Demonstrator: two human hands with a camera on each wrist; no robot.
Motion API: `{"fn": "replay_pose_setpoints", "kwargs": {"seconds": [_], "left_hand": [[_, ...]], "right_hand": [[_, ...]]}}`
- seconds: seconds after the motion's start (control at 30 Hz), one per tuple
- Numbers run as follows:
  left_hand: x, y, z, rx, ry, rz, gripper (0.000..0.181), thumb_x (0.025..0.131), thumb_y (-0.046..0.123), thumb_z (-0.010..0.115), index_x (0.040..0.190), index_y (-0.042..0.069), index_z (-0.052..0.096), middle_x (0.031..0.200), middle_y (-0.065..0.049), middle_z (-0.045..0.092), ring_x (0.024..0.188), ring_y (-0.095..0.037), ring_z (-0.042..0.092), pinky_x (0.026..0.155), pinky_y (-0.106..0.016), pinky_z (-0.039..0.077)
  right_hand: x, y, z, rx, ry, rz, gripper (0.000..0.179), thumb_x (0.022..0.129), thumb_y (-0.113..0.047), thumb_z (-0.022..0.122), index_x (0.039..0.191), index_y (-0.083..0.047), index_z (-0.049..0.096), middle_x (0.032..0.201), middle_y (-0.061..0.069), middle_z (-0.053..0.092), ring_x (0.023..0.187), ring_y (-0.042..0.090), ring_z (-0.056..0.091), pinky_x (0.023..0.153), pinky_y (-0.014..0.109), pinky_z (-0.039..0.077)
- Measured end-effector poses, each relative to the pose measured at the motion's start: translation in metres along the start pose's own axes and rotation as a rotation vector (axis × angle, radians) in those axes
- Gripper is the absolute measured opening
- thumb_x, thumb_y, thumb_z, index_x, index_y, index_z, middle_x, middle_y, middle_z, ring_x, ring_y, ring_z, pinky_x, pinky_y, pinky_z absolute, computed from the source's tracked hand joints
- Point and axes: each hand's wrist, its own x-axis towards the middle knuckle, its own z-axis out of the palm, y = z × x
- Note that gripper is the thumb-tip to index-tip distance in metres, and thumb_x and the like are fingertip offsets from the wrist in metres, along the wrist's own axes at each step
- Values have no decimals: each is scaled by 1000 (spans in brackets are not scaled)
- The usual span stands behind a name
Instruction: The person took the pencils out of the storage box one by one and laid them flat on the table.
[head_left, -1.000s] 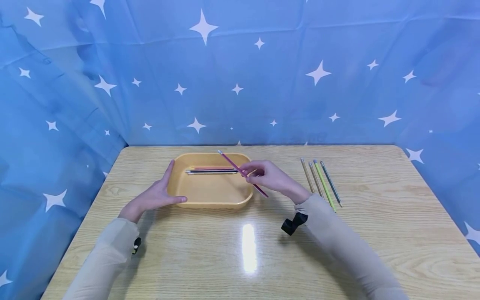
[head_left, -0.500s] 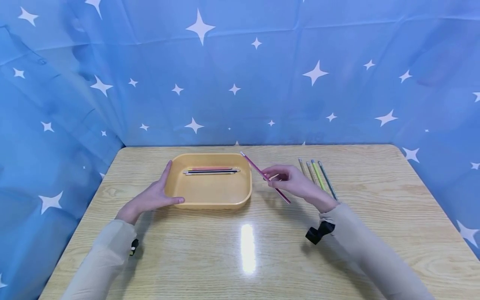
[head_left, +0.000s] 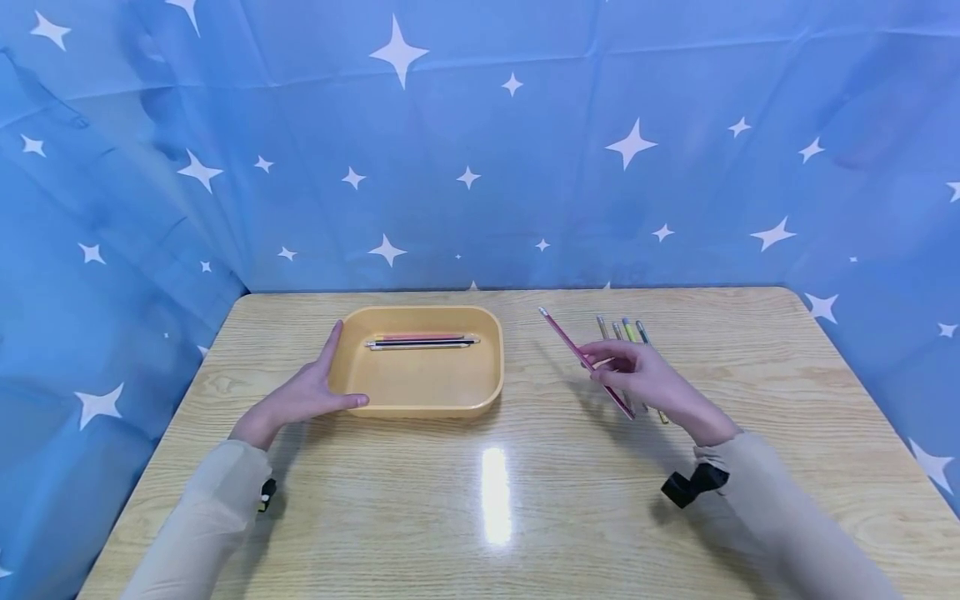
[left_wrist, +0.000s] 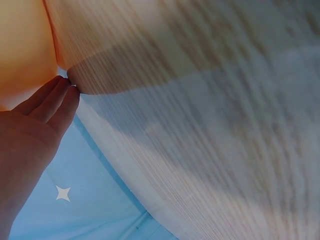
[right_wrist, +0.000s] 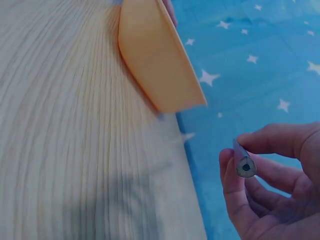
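Observation:
In the head view, my right hand (head_left: 648, 379) pinches a dark pink pencil (head_left: 561, 328) between thumb and fingertips. It is tilted above the table, its white eraser end toward the upper left. The right wrist view shows that pencil (right_wrist: 245, 166) from its flat, unsharpened end. My left hand (head_left: 303, 393) spreads straight fingers and thumb along the left end of a yellow-orange plastic tray (head_left: 416, 387), touching it. Several pencils (head_left: 422, 342) lie side by side in the tray. Behind the right hand, several more pencils (head_left: 630, 330) on the table are partly hidden.
The wood-grain table (head_left: 390, 508) has its far edge against a blue curtain (head_left: 525, 150) with white stars. A bright reflection (head_left: 496, 496) shows on the tabletop. Each wrist carries a small black device (head_left: 693, 485).
My right hand has moved right with the dark pink pencil, from over the tray's right edge to in front of the table pencils. The left hand stays at the tray.

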Motion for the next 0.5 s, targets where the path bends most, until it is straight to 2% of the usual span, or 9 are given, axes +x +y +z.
{"fn": "replay_pose_setpoints", "kwargs": {"seconds": [0.13,0.27,0.5], "left_hand": [[0,0,0,2,1,3,124,80,35,79,152,15,-20,151,-36,15,132,-43,34,107,-55,26],[1,-1,0,9,0,6,124,80,36,79,152,15,-20,151,-36,15,132,-43,34,106,-56,27],[1,-1,0,5,0,10,124,81,35,79,152,15,-21,151,-35,15,130,-41,37,106,-55,28]], "right_hand": [[-11,7,-12,-14,32,35,42,96,-16,62,134,-1,54,120,26,57,101,35,58,74,32,51],[-21,14,-24,-32,67,41,43,97,-16,60,136,1,52,122,27,57,98,24,60,74,31,51],[-36,32,-43,-50,143,58,45,98,-15,59,137,5,49,117,22,60,94,18,62,71,28,51]]}}
